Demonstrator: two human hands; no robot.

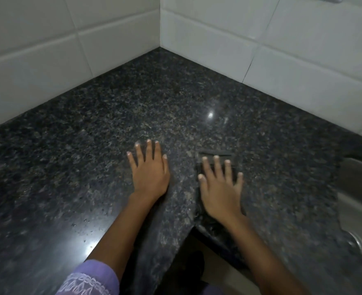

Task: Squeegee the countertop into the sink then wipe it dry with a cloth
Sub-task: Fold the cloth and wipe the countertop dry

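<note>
**Granite worktop with both hands spread flat**

Lilac sleeve (90, 277) marks the near edge. Beyond it the left hand (149, 172) lies flat on the speckled countertop (69, 145), fingers straight and spread. The right hand (220, 191) hovers or rests, fingers likewise extended, over a dark flat object (216, 155), possibly the squeegee; blur prevents certainty. If so, it likely handles light and stiff, best grasped along its back edge. Steel sink (358, 188) lies right; white tiles (303, 50) stand farthest. No cloth shows.

You find no readable text, label, brand, number or sign anywhere here; the pale pattern on your purple sleeve (86, 282) forms no letters.
</note>
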